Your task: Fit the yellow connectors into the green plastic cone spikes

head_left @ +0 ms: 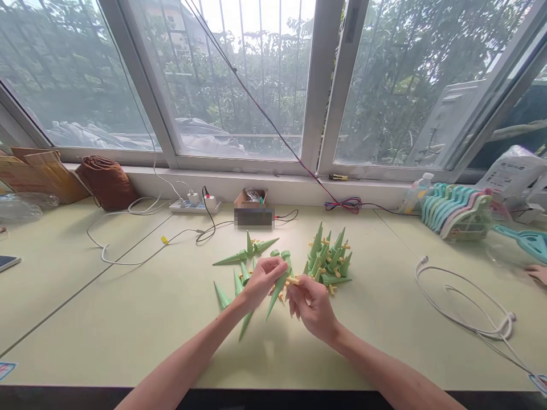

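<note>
In the middle of the table, my left hand [267, 276] is closed on a green plastic cone [276, 296] whose pointed end slants down toward me. My right hand [314, 302] pinches a small yellow peg [293, 280] right at the cone's upper part; whether the peg is inside it I cannot tell. Several loose green cones [222, 296] lie to the left and behind my left hand. Behind my right hand stands a cluster of green cones [318, 245] with yellow pegs sticking out. More small yellow pieces lie under my hands, partly hidden.
At the back are a power strip [196, 206], a small cardboard box [252, 197] and a brown drawstring bag [106, 182]. Colourful hangers [457, 210] stand back right. A coiled white cable [465, 324] lies on the right, near another person's hand [537, 273].
</note>
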`<state>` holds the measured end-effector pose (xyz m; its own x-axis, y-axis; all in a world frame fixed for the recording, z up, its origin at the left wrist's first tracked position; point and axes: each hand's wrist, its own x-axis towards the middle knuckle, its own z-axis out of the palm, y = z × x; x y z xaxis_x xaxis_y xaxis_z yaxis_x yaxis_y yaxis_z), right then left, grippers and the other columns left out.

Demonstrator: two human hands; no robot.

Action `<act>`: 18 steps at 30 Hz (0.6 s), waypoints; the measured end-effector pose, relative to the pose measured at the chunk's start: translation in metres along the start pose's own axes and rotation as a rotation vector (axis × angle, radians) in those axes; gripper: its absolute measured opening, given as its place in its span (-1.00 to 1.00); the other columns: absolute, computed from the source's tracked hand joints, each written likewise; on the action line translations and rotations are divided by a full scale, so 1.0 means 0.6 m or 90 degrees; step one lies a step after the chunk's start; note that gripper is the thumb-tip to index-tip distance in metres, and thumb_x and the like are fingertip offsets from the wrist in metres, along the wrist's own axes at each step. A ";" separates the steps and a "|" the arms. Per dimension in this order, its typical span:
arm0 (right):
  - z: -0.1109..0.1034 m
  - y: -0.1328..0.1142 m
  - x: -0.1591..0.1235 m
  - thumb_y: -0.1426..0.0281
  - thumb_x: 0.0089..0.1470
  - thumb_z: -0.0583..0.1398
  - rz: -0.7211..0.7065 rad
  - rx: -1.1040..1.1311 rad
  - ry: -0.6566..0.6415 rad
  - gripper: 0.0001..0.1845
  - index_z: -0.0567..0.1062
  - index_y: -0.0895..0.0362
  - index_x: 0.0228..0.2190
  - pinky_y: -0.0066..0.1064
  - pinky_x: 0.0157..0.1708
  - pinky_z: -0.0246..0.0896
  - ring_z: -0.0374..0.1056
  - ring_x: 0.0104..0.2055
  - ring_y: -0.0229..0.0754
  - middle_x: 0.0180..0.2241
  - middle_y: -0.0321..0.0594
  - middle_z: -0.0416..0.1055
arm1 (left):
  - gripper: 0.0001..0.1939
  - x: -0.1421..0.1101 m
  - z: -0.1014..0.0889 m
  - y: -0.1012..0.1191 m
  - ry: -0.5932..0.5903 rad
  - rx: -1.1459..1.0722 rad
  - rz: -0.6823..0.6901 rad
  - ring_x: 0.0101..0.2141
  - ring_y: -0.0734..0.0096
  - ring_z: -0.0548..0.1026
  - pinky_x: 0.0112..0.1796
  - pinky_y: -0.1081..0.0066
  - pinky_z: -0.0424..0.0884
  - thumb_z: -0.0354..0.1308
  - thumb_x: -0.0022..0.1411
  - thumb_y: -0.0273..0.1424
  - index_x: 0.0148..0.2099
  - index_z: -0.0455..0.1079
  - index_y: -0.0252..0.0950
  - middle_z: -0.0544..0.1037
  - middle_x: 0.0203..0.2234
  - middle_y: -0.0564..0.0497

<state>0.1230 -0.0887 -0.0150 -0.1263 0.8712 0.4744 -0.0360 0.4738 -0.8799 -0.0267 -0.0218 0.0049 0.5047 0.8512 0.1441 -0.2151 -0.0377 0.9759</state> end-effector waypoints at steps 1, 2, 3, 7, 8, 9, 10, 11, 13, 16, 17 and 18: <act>0.000 -0.001 0.000 0.35 0.31 0.07 -0.008 -0.011 -0.001 -0.75 0.34 0.12 -0.44 -0.52 -0.63 0.16 0.24 -0.64 -0.38 -0.55 -0.36 0.25 | -0.54 0.000 0.000 0.002 -0.004 0.001 -0.006 -0.72 0.60 0.25 -0.70 0.55 0.03 0.23 0.22 -0.09 -0.50 0.22 -0.32 0.28 -0.71 0.14; 0.000 -0.002 0.000 0.36 0.31 0.07 -0.017 -0.021 -0.003 -0.75 0.34 0.12 -0.44 -0.52 -0.63 0.16 0.24 -0.64 -0.37 -0.56 -0.37 0.25 | -0.54 0.000 0.001 0.004 -0.009 0.000 -0.012 -0.73 0.60 0.25 -0.70 0.55 0.03 0.23 0.22 -0.09 -0.51 0.21 -0.32 0.29 -0.71 0.14; 0.000 -0.002 0.000 0.37 0.31 0.06 -0.025 -0.031 -0.004 -0.76 0.35 0.12 -0.43 -0.51 -0.62 0.16 0.24 -0.64 -0.37 -0.56 -0.37 0.25 | -0.53 0.000 0.002 0.007 -0.014 -0.003 -0.019 -0.73 0.59 0.26 -0.70 0.55 0.04 0.23 0.21 -0.08 -0.52 0.21 -0.32 0.30 -0.72 0.13; -0.001 0.001 -0.001 0.41 0.30 0.05 -0.061 -0.087 -0.013 -0.76 0.37 0.11 -0.42 -0.51 -0.56 0.19 0.24 -0.61 -0.35 -0.57 -0.36 0.26 | -0.49 0.002 0.003 0.017 -0.072 -0.029 -0.046 -0.73 0.55 0.30 -0.65 0.51 0.17 0.22 0.20 -0.05 -0.56 0.23 -0.33 0.35 -0.73 0.09; -0.001 0.003 -0.001 0.41 0.31 0.04 -0.069 -0.103 -0.015 -0.76 0.38 0.11 -0.42 -0.50 -0.54 0.18 0.24 -0.60 -0.35 -0.57 -0.36 0.27 | -0.49 0.003 0.002 0.018 -0.092 -0.034 -0.050 -0.73 0.55 0.30 -0.64 0.51 0.19 0.21 0.21 -0.05 -0.56 0.24 -0.34 0.36 -0.74 0.08; -0.002 0.005 -0.002 0.41 0.31 0.04 -0.075 -0.118 -0.015 -0.75 0.38 0.12 -0.42 -0.50 -0.54 0.17 0.24 -0.60 -0.35 -0.57 -0.36 0.28 | -0.49 0.005 -0.001 0.018 -0.111 -0.034 -0.055 -0.74 0.55 0.30 -0.64 0.50 0.18 0.19 0.22 -0.04 -0.56 0.26 -0.34 0.37 -0.75 0.07; -0.002 0.007 -0.002 0.41 0.31 0.03 -0.081 -0.133 -0.015 -0.75 0.38 0.12 -0.42 -0.50 -0.53 0.16 0.25 -0.59 -0.34 -0.57 -0.35 0.29 | -0.48 0.006 -0.003 0.017 -0.127 -0.029 -0.062 -0.75 0.56 0.28 -0.65 0.51 0.16 0.18 0.24 -0.05 -0.56 0.28 -0.35 0.37 -0.77 0.06; -0.003 0.010 -0.002 0.41 0.31 0.03 -0.086 -0.146 -0.014 -0.75 0.38 0.12 -0.42 -0.50 -0.53 0.15 0.25 -0.59 -0.34 -0.56 -0.35 0.29 | -0.49 0.007 -0.006 0.016 -0.135 -0.020 -0.071 -0.76 0.57 0.27 -0.67 0.51 0.13 0.17 0.25 -0.05 -0.56 0.30 -0.36 0.37 -0.78 0.06; -0.005 0.013 -0.002 0.41 0.31 0.02 -0.098 -0.172 -0.009 -0.74 0.38 0.12 -0.42 -0.49 -0.51 0.14 0.25 -0.58 -0.33 -0.56 -0.34 0.30 | -0.49 0.010 -0.010 0.014 -0.134 -0.005 -0.096 -0.78 0.60 0.22 -0.70 0.52 0.04 0.17 0.25 -0.07 -0.56 0.32 -0.36 0.35 -0.79 0.06; -0.006 0.015 -0.003 0.41 0.31 0.01 -0.117 -0.196 -0.003 -0.74 0.38 0.12 -0.42 -0.48 -0.50 0.14 0.24 -0.58 -0.32 -0.57 -0.34 0.30 | -0.49 0.011 -0.013 0.012 -0.123 -0.003 -0.129 -0.79 0.63 0.16 -0.73 0.53 -0.05 0.19 0.22 -0.06 -0.57 0.32 -0.36 0.33 -0.78 0.09; -0.006 0.015 -0.003 0.41 0.31 0.00 -0.121 -0.200 0.000 -0.73 0.38 0.12 -0.42 -0.48 -0.50 0.14 0.24 -0.58 -0.32 -0.58 -0.34 0.30 | -0.49 0.010 -0.013 0.012 -0.124 -0.004 -0.132 -0.79 0.63 0.16 -0.73 0.53 -0.06 0.19 0.22 -0.05 -0.57 0.31 -0.36 0.33 -0.78 0.09; -0.006 0.014 -0.003 0.41 0.31 0.00 -0.124 -0.203 0.003 -0.73 0.38 0.12 -0.42 -0.49 -0.50 0.14 0.24 -0.58 -0.32 -0.58 -0.34 0.30 | -0.49 0.010 -0.012 0.013 -0.128 -0.003 -0.131 -0.79 0.64 0.16 -0.73 0.53 -0.05 0.18 0.23 -0.05 -0.57 0.32 -0.36 0.33 -0.78 0.08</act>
<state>0.1263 -0.0857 -0.0233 -0.1425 0.7614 0.6324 0.2520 0.6458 -0.7207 -0.0316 -0.0131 0.0120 0.6941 0.7194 -0.0263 -0.0948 0.1276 0.9873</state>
